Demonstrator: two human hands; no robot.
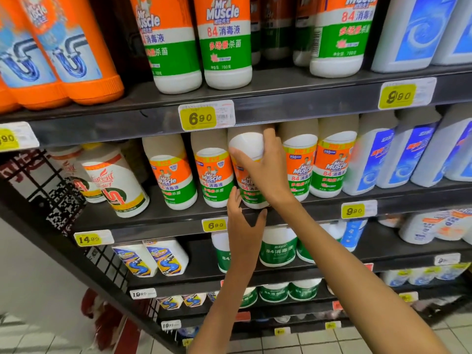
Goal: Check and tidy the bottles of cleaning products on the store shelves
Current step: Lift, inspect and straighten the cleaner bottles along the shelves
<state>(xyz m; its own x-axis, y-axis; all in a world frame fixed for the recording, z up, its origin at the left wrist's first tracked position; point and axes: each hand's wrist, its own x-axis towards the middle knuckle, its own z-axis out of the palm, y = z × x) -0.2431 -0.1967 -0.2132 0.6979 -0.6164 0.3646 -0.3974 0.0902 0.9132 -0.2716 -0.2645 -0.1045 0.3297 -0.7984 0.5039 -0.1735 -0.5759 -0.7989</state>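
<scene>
A white Mr Muscle disinfectant bottle [247, 146] with an orange and green label stands in the middle of the second shelf [178, 221], tilted slightly toward me. My right hand [265, 167] grips its upper body, fingers curled round the shoulder. My left hand [241, 221] cups the bottle's base from below and the left, thumb on the right side of the base. Matching bottles stand on both sides: two to the left [213, 175] and two to the right [298, 164].
The top shelf carries orange drain-cleaner bottles [74, 54], more Mr Muscle bottles [224, 42] and blue-labelled white bottles [413, 34]. Yellow price tags [201, 118] line the shelf edges. Lower shelves hold green-labelled tubs [278, 249] and other bottles. Tiled floor lies below.
</scene>
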